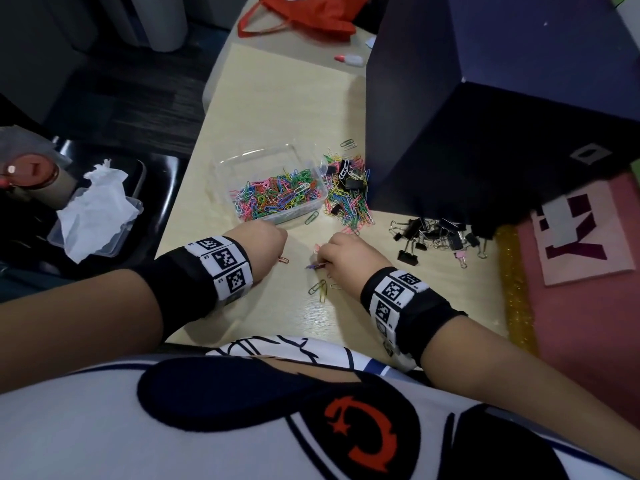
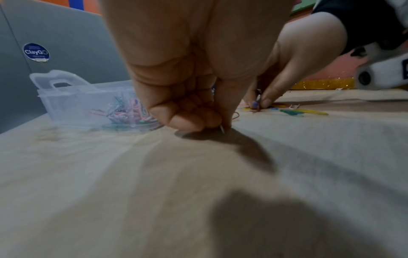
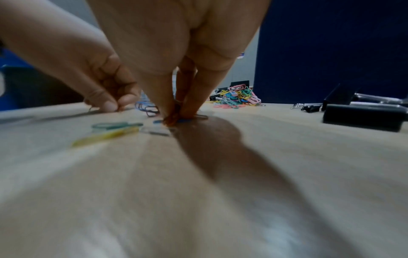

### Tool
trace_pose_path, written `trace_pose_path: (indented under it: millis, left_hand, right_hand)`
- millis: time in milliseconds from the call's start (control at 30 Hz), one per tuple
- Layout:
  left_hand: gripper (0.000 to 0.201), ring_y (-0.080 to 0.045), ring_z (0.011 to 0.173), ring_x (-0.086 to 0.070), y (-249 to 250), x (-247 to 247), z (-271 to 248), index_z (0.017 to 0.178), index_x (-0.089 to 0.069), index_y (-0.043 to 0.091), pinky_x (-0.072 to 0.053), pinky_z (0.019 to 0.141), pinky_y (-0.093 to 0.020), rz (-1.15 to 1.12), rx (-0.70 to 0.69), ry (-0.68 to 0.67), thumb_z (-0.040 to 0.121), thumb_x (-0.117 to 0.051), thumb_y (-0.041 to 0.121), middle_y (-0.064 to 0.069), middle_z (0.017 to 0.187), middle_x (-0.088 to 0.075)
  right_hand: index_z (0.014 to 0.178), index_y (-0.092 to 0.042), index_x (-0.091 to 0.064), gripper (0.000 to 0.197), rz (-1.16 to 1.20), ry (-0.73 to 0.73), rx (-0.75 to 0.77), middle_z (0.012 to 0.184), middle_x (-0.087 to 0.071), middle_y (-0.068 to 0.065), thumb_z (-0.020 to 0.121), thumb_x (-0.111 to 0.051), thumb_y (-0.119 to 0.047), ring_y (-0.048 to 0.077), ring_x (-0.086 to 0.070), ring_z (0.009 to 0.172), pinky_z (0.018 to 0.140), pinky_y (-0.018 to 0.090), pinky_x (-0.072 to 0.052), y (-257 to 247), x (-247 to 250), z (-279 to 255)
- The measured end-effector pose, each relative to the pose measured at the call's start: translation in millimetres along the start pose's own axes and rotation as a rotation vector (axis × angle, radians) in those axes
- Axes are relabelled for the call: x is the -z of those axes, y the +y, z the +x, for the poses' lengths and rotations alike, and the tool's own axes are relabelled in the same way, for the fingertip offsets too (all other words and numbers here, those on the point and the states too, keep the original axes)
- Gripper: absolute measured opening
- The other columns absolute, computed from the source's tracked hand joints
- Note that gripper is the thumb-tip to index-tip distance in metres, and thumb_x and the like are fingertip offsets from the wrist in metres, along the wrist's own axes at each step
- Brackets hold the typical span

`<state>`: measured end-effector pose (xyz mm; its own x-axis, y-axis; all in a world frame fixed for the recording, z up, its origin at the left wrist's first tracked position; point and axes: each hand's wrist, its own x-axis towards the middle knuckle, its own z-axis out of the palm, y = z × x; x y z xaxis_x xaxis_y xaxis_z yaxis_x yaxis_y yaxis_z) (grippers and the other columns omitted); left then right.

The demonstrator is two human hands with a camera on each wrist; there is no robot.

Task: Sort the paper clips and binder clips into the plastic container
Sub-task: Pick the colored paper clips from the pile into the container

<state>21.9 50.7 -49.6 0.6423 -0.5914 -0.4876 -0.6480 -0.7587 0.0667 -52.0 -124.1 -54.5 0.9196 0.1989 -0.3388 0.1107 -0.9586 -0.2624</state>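
purple paper clip (image 1: 314,266) lies flat, long axis left-right, under our right hand (image 1: 346,258) whose fingertips pinch it | left hand (image 1: 263,247) fingers curled onto the desk, grasp unclear | plastic container (image 1: 239,168) sits ahead-left, nearer our left hand

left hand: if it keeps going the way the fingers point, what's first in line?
Likely the table itself: the left hand points fingertips-down at the surface, pinching a paper clip. Along the table, the plastic container comes next; depth is unclear.
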Motion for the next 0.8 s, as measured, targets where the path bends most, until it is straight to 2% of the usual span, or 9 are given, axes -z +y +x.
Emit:
trace_pose_path:
  millis: [67,200,333,500,567,633,667,733,800]
  left_hand:
    - [0.013,-0.026,0.092,-0.059,0.0,0.1,-1.0,0.099,-0.058,0.014,-0.045,0.071,-0.031,-0.009,-0.001,0.0,0.088,-0.051,0.01,-0.006,0.101,-0.062]
    - [0.012,-0.026,0.09,-0.059,-3.1,1.0,-4.5,0.098,-0.056,0.015,-0.045,0.071,-0.031,-0.037,-0.02,0.002,0.088,-0.051,0.009,-0.006,0.101,-0.063]
    - [0.011,-0.027,0.097,-0.057,-9.7,24.7,-10.1,0.098,-0.058,0.014,-0.041,0.077,-0.031,-0.172,-0.011,0.131,0.09,-0.052,0.015,-0.007,0.103,-0.063]
    - [0.013,-0.032,0.098,-0.058,-30.7,62.0,-10.8,0.098,-0.063,0.017,-0.045,0.084,-0.036,-0.344,0.102,0.409,0.087,-0.059,0.02,-0.011,0.102,-0.062]
    - [0.017,-0.031,0.098,-0.058,-36.2,66.1,-9.8,0.103,-0.065,0.017,-0.045,0.084,-0.037,-0.352,0.138,0.455,0.089,-0.059,0.024,-0.011,0.103,-0.064]
    - [0.02,-0.03,0.099,-0.058,-37.5,63.0,-9.9,0.108,-0.065,0.018,-0.045,0.084,-0.037,-0.357,0.148,0.463,0.091,-0.057,0.026,-0.01,0.104,-0.064]
    - [0.022,-0.03,0.1,-0.058,-36.0,59.6,-10.5,0.11,-0.064,0.018,-0.045,0.085,-0.037,-0.355,0.136,0.46,0.091,-0.056,0.025,-0.01,0.105,-0.063]
    - [0.023,-0.031,0.101,-0.058,-28.5,50.7,-12.1,0.11,-0.064,0.018,-0.045,0.085,-0.037,-0.349,0.092,0.438,0.089,-0.055,0.021,-0.01,0.105,-0.062]
    - [0.023,-0.03,0.102,-0.057,-16.6,41.9,-13.7,0.108,-0.064,0.019,-0.045,0.086,-0.036,-0.337,0.033,0.396,0.088,-0.053,0.019,-0.009,0.107,-0.061]
  right_hand:
    - [0.11,-0.018,-0.065,0.025,0.022,0.002,-0.07,0.109,-0.054,0.007,0.09,-0.053,-0.01,0.027,-0.052,0.107,0.089,0.032,-0.044,-0.2,6.3,6.5]
    - [0.103,-0.023,-0.069,0.015,0.097,0.106,-0.159,0.106,-0.06,0.002,0.091,-0.059,-0.024,0.021,-0.058,0.099,0.084,0.026,-0.043,-3.5,28.6,20.3]
    - [0.092,-0.025,-0.068,0.006,0.242,0.275,-0.169,0.1,-0.063,-0.001,0.089,-0.064,-0.026,0.016,-0.06,0.089,0.085,0.027,-0.049,-15.7,55.0,38.0]
    - [0.117,-0.022,-0.064,0.027,0.36,0.373,-0.128,0.115,-0.061,0.003,0.091,-0.059,-0.02,0.017,-0.058,0.103,0.095,0.026,-0.042,-30.6,81.2,53.7]
    - [0.113,-0.021,-0.063,0.024,0.311,0.38,-0.152,0.117,-0.056,0.003,0.092,-0.052,-0.018,0.018,-0.057,0.101,0.092,0.027,-0.042,-28.5,81.9,50.9]
    - [0.104,-0.02,-0.064,0.021,0.229,0.315,-0.19,0.115,-0.054,0.004,0.092,-0.049,-0.014,0.02,-0.056,0.099,0.088,0.027,-0.041,-21.7,75.9,45.9]
    - [0.104,-0.02,-0.063,0.022,0.173,0.232,-0.204,0.117,-0.054,0.005,0.091,-0.048,-0.011,0.022,-0.057,0.101,0.089,0.027,-0.042,-18.0,70.0,43.8]
    - [0.12,-0.02,-0.059,0.038,0.063,0.024,-0.191,0.129,-0.05,0.005,0.088,-0.046,-0.004,0.026,-0.054,0.114,0.097,0.033,-0.042,-13.2,53.8,40.0]
    - [0.142,-0.02,-0.04,0.059,-0.019,-0.108,-0.117,0.148,-0.036,0.004,0.086,-0.046,0.0,0.026,-0.04,0.132,0.109,0.036,-0.035,-10.1,35.9,35.8]
